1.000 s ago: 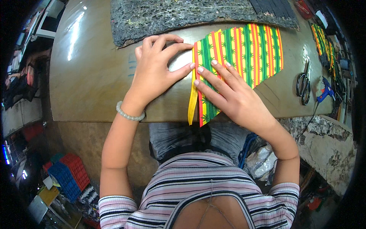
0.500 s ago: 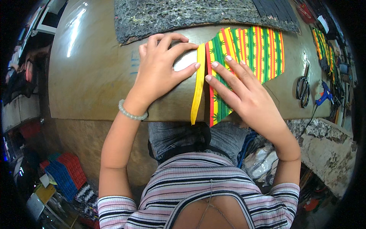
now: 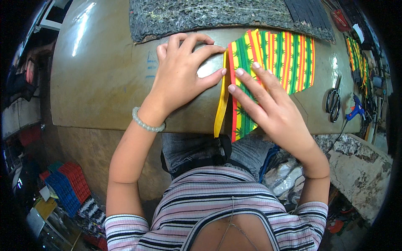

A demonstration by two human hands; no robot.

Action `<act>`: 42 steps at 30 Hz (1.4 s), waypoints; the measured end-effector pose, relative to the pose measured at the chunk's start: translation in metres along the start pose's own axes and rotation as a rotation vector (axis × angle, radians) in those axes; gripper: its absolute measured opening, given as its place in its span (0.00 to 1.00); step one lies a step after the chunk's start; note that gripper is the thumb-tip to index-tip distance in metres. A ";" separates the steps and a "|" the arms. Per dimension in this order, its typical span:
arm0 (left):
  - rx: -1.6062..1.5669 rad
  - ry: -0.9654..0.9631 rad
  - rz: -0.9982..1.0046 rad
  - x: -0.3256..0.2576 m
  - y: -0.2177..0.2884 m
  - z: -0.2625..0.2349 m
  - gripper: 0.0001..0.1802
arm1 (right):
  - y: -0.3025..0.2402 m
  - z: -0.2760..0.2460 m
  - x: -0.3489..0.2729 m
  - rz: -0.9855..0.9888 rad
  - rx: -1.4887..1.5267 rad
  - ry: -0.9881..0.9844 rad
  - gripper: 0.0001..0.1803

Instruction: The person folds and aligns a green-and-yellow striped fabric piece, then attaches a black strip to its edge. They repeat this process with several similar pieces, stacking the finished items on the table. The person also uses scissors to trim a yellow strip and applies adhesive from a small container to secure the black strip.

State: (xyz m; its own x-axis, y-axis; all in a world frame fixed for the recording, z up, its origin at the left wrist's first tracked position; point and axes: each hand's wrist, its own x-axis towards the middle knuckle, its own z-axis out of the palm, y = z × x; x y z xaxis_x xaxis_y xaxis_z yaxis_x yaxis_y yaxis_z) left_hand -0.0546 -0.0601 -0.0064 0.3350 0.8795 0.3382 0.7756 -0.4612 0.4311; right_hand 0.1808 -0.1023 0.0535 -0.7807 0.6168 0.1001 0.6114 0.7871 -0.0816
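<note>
A narrow yellow fabric strip (image 3: 220, 112) runs toward the table's front edge, its lower end hanging past it. My left hand (image 3: 180, 71) has its thumb and index fingertips apart on the strip's upper part, with the other fingers bent. Just right of the strip lies a striped fabric piece (image 3: 289, 62) in red, yellow and green with a leaf print. Its red left edge is beside the strip; at the upper end they seem to meet. My right hand (image 3: 272, 100) rests on the fabric with fingers stretched out, their tips near that red edge.
Black-handled scissors (image 3: 333, 100) and a blue glue gun (image 3: 356, 108) with a cord lie at the right of the table (image 3: 96, 92). A rough grey-black slab (image 3: 209, 19) covers the far side. More striped fabric pieces (image 3: 357, 58) sit at the far right.
My left hand has moved slightly right with the yellow strip, which is now closer to the fabric's red edge and tilted. My right hand stays flat on the fabric.
</note>
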 end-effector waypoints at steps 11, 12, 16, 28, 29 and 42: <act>-0.015 0.009 0.002 0.001 -0.001 0.001 0.22 | -0.005 0.009 -0.002 -0.031 -0.036 -0.083 0.29; -0.013 0.008 0.002 0.001 0.000 0.001 0.22 | -0.005 0.009 -0.002 -0.036 -0.045 -0.088 0.30; -0.010 0.007 0.013 0.000 -0.001 0.000 0.22 | -0.005 0.007 0.000 -0.025 -0.048 -0.100 0.30; 0.049 0.066 0.076 -0.001 0.001 0.002 0.20 | -0.006 0.003 0.000 -0.032 -0.067 -0.137 0.32; 0.056 0.064 0.081 -0.001 0.001 0.002 0.20 | -0.006 0.003 0.000 -0.033 -0.069 -0.140 0.33; 0.120 -0.045 0.041 -0.002 0.008 -0.002 0.28 | 0.001 0.004 0.003 -0.046 -0.033 -0.053 0.32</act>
State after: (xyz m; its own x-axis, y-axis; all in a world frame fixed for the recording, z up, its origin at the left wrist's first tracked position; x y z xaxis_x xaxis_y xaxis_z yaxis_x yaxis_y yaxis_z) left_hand -0.0503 -0.0657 -0.0022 0.3894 0.8656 0.3147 0.8182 -0.4820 0.3135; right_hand 0.1791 -0.0996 0.0497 -0.8132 0.5799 0.0503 0.5781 0.8147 -0.0453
